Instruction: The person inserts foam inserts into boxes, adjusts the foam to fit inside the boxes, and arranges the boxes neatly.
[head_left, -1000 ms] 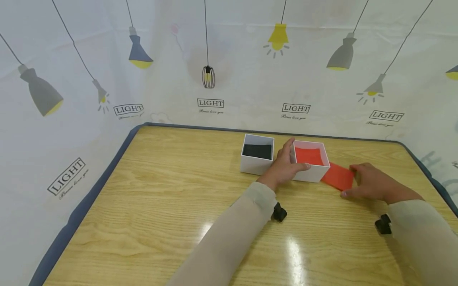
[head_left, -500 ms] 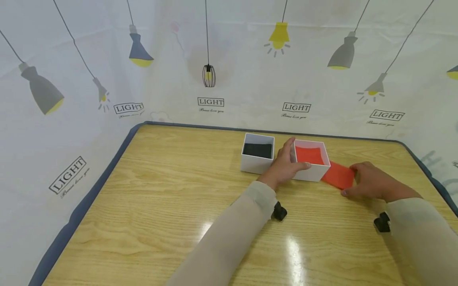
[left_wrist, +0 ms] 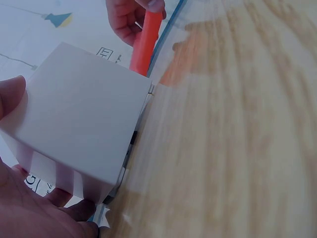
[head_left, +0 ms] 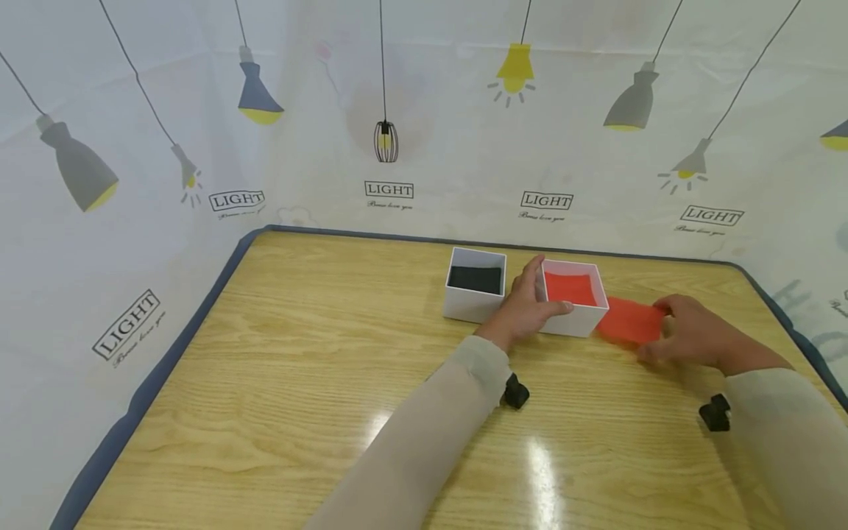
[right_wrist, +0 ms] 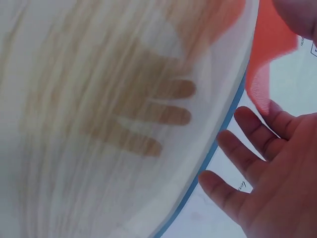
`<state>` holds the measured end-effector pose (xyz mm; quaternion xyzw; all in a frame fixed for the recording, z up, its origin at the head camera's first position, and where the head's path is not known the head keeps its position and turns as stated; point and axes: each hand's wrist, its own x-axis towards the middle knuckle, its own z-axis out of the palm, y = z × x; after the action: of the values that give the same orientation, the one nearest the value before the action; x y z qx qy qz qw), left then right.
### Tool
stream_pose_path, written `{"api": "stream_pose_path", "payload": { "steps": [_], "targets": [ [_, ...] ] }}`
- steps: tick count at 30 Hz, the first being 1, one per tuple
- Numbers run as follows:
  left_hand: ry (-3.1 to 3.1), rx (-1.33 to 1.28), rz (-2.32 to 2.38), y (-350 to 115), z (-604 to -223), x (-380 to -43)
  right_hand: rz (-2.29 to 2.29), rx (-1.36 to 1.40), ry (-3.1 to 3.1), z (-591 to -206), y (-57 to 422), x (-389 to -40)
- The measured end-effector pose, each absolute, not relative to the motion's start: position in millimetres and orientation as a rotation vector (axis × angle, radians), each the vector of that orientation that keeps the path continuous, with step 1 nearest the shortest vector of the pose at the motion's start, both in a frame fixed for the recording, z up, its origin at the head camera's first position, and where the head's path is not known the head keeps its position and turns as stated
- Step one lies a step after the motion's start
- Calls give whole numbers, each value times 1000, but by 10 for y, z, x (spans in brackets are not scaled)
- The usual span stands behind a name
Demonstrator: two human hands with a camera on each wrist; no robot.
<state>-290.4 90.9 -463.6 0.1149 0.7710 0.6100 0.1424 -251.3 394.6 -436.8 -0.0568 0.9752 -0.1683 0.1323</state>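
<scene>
In the head view my left hand (head_left: 520, 313) holds a white open-topped box (head_left: 573, 322) by its left side, thumb over the front rim and fingers behind. Red cloth (head_left: 572, 288) lies inside this box. A second flat red cloth (head_left: 629, 322) sits just right of the box, blurred, its left end at the box's side. Its right end is pinched by my right hand (head_left: 692, 335) between thumb and forefinger. In the right wrist view the other fingers (right_wrist: 242, 158) stand spread out below the red cloth (right_wrist: 270, 44).
A second white box (head_left: 473, 305) with a folded black cloth (head_left: 475, 280) in it stands left of my left hand. The glossy wooden table (head_left: 298, 368) ends at a dark blue edge, with a white lamp-printed curtain (head_left: 450, 147) behind it.
My right hand has shifted slightly right, and the red cloth it pinches has moved with it and blurred. The left hand and both boxes stay in place.
</scene>
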Motion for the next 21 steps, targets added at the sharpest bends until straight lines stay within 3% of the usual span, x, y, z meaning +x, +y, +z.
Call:
{"api": "stream_pose_path", "payload": {
  "steps": [21],
  "targets": [
    [2230, 311, 1757, 927, -4623, -2903, -632, -238, 2931, -3988, 3985, -2459]
  ]
}}
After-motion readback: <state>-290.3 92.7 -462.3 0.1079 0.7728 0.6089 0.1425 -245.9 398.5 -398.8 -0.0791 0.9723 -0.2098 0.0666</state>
